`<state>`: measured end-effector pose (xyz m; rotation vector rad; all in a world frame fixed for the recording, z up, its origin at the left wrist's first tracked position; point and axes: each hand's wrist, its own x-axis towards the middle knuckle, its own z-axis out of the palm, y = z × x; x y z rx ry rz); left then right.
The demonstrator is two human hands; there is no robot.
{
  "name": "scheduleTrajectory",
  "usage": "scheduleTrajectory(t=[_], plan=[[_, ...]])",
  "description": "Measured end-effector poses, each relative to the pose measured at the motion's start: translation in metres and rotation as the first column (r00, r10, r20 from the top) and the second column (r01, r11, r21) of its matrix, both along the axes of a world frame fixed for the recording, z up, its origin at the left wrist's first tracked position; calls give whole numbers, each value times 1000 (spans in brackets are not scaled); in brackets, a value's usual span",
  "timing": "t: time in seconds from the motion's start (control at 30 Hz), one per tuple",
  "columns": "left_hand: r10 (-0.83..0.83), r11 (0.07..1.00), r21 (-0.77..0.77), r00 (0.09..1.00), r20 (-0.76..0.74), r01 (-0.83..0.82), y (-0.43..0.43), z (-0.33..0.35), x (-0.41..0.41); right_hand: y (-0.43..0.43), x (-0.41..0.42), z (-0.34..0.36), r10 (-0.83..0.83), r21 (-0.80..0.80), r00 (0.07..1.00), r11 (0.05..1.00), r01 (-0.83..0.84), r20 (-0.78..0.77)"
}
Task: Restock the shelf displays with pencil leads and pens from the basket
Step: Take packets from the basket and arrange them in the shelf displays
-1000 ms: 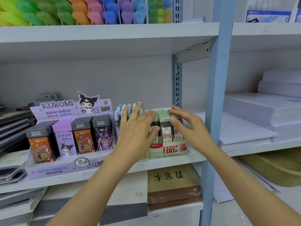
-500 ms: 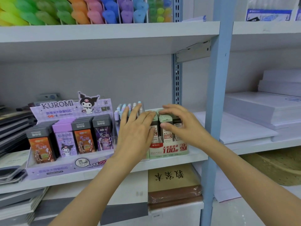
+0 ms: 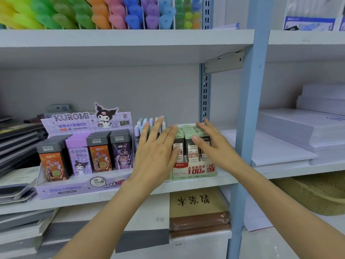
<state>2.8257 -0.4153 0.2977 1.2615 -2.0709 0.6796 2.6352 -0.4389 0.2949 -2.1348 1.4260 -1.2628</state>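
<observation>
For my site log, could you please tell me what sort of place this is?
Probably a stationery shop: a purple Kuromi display box of pencil leads, a pale green cardboard lead box, and white paper reams.

Both hands are hovering side by side at the centre of the frame, with their backs facing the camera. The left hand (image 3: 156,156) is holding its fingers (image 3: 155,130) straight and slightly fanned, pointing up and a little to the right, with the thumb lying along its right edge. The right hand (image 3: 214,148) is tilting leftward, its fingers (image 3: 206,128) straight and relaxed and its thumb (image 3: 196,138) jutting left. The hands are sitting close together but apart. The bare left forearm (image 3: 104,221) is slanting up from the lower left, and the bare right forearm (image 3: 280,212) from the lower right corner.
</observation>
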Motion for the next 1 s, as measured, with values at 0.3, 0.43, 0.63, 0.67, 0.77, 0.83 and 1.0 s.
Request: scheduleTrajectory(t=[0.3,0.43,0.63,0.67,0.77,0.83,1.0], plan=[[6,980,-188,960,-279,-61,59,-41,116,57,104,5,293,-489,956,833,-257,-2],[234,969,-12,935,-266,-246,74,-68,182,59,170,-16,312,-325,900,854,-406,-304],[204,978,87,964,-172,-192,82,-79,205,44,203,-34,113,-244,817,923,-296,-565],[194,980,82,965,-175,-182,82,-78,206,43,201,-35,135,-244,826,918,-312,-547],[142,990,23,962,-232,-141,84,-67,212,42,197,-37,177,-246,838,907,-343,-515],[113,991,-46,960,-256,-129,79,-51,217,41,196,-37,204,-240,842,901,-360,-499],[255,967,51,957,-139,-251,45,-9,226,37,196,-38,238,-226,847,897,-379,-475]])
